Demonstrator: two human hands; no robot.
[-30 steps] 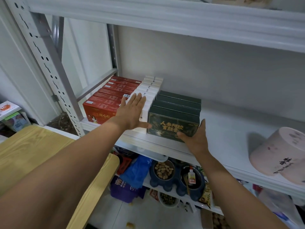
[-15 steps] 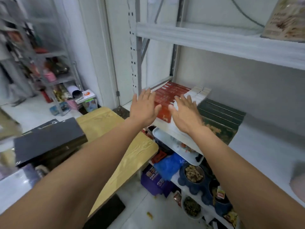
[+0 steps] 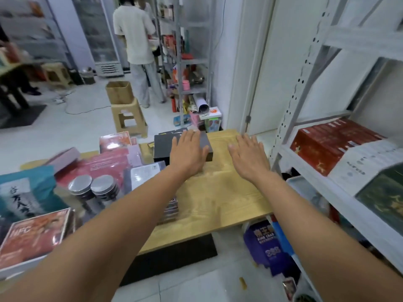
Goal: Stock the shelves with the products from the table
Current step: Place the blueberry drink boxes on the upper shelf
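A wooden table (image 3: 218,205) carries the products: a black box (image 3: 162,149) at its far side, two round tins (image 3: 93,187), a teal bag (image 3: 24,192), red flat packs (image 3: 98,166) and a red NFC box (image 3: 35,234). My left hand (image 3: 187,151) hovers flat over the black box, fingers straight, holding nothing. My right hand (image 3: 248,158) is spread above bare tabletop to the right of that box, empty. On the white shelf (image 3: 340,192) at right stand red boxes (image 3: 327,144), white boxes (image 3: 366,164) and a dark green box (image 3: 383,197).
A perforated shelf post (image 3: 294,83) rises just right of the table. A person (image 3: 137,40) stands at a far rack. A beige stool (image 3: 128,116) with a cardboard box sits on the floor. Bags and bowls lie under the shelf.
My view has swung left from the shelf to the table. Both hands left the shelved boxes and moved out over the table, the left one arriving above the black box.
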